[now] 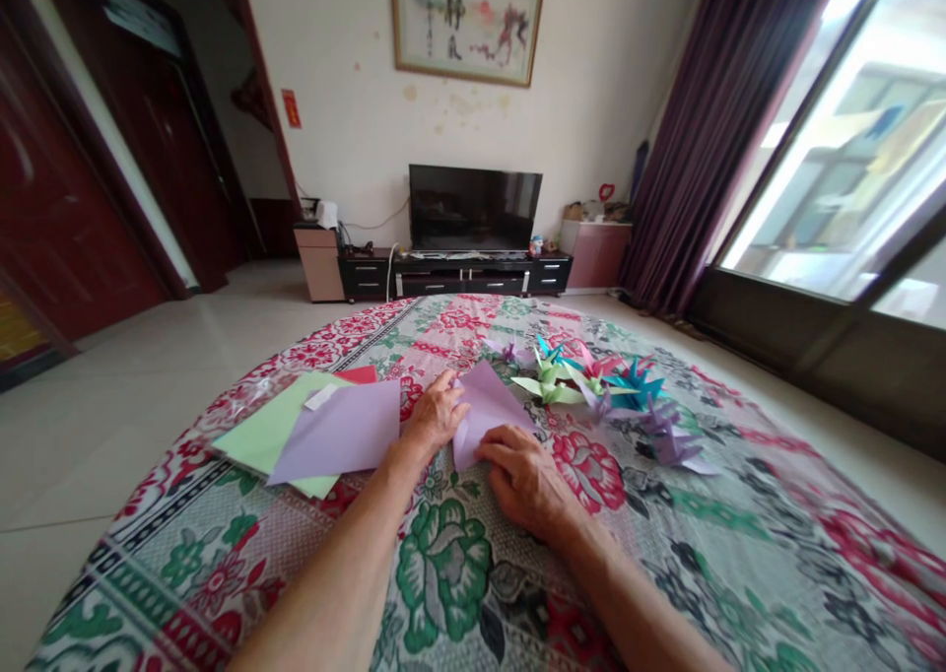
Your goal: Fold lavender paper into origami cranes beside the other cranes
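A sheet of purple origami paper [492, 396] lies on the tablecloth in front of me, its left edge partly folded over. My left hand [438, 411] pinches that left edge, fingers closed together at the paper. My right hand [528, 477] has its fingers curled on the lower part of the same sheet, thumb tucked underneath and partly hidden. Left of my hands rests a pile of loose paper, with a purple sheet [344, 431] over light green sheets [262, 431] and a red one [360, 374] showing behind. Folded paper cranes [551, 381] in several colours stand to the right.
A flowered tablecloth [443, 573] covers the round table. A small white scrap [319, 397] lies on the paper pile. Beyond the table are a television [475, 209] on a black cabinet [462, 276], a purple curtain [709, 130] and a window at right.
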`<action>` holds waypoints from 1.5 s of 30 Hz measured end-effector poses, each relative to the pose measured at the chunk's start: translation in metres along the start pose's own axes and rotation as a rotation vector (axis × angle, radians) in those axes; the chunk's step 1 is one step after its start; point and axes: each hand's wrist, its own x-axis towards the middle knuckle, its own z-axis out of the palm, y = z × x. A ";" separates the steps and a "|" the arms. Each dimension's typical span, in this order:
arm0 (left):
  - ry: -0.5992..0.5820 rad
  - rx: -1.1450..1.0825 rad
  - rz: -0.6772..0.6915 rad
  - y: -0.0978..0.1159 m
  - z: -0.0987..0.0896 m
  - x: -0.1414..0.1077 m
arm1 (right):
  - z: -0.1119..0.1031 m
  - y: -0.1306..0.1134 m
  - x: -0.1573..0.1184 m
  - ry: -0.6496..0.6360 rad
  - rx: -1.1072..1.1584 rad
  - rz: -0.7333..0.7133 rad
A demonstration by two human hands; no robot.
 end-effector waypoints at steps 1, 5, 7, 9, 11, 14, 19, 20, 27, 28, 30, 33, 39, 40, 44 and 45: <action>0.002 -0.005 -0.008 0.000 0.000 0.000 | 0.000 -0.004 -0.001 -0.014 -0.004 -0.014; 0.007 -0.015 -0.030 -0.001 0.001 0.000 | 0.000 -0.015 -0.003 -0.065 -0.030 -0.046; 0.010 -0.018 -0.037 -0.002 0.001 0.001 | 0.000 -0.016 -0.004 -0.064 -0.027 -0.052; 0.013 -0.016 -0.053 -0.002 0.001 0.001 | -0.001 -0.016 -0.005 -0.062 -0.013 -0.059; 0.017 -0.013 -0.076 -0.002 0.001 0.001 | -0.001 -0.014 -0.005 -0.058 0.003 -0.060; 0.031 -0.006 -0.084 -0.003 0.000 0.000 | -0.001 -0.011 -0.004 -0.041 0.018 -0.053; 0.059 0.053 -0.067 0.003 0.000 -0.002 | -0.005 -0.004 -0.003 -0.005 0.037 -0.037; 0.062 0.061 -0.064 0.006 0.000 -0.002 | -0.007 -0.002 -0.003 -0.002 0.033 -0.019; 0.079 0.067 -0.015 0.021 0.004 -0.005 | -0.010 -0.002 -0.006 0.014 -0.002 0.053; 0.075 0.062 -0.006 0.020 0.004 -0.005 | -0.009 -0.002 -0.006 0.012 -0.004 0.047; 0.051 0.040 0.015 0.016 0.004 -0.005 | -0.007 -0.001 -0.007 0.006 -0.012 0.028; 0.009 0.006 0.038 0.009 0.003 -0.004 | -0.005 0.001 -0.008 -0.004 -0.018 -0.003; -0.023 -0.002 0.011 0.009 0.002 -0.004 | -0.005 0.003 -0.008 -0.021 -0.004 -0.013; -0.031 -0.004 0.009 0.010 0.000 -0.005 | -0.005 0.004 -0.009 -0.021 0.007 -0.016; -0.082 -0.025 0.027 0.012 -0.007 -0.007 | -0.011 0.010 -0.009 -0.037 0.092 -0.051; -0.091 -0.031 0.032 0.012 -0.009 -0.008 | -0.012 0.012 -0.009 -0.047 0.119 -0.063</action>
